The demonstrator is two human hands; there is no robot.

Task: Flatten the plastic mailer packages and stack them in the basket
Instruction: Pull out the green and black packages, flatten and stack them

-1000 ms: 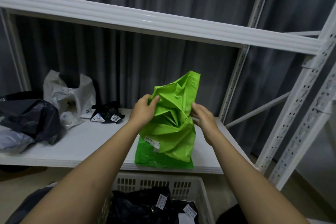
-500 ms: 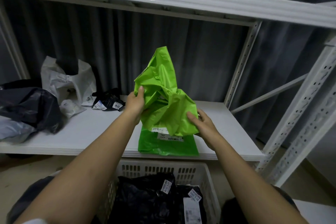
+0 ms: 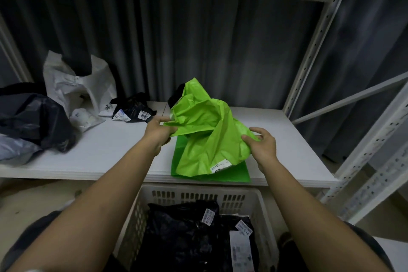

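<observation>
A crumpled bright green mailer is held just above the white shelf. My left hand pinches its left edge and my right hand grips its right side. Under it a darker green mailer lies flat at the shelf's front edge. Below the shelf stands a white plastic basket holding black mailers with white labels.
On the shelf's left lie a large black bag, a crumpled white mailer and a small black mailer with labels. White perforated rack posts rise on the right. A grey curtain hangs behind.
The green mailer has come down from upright and spread wider between my hands, which moved apart. The camera has tilted down, showing more of the basket.
</observation>
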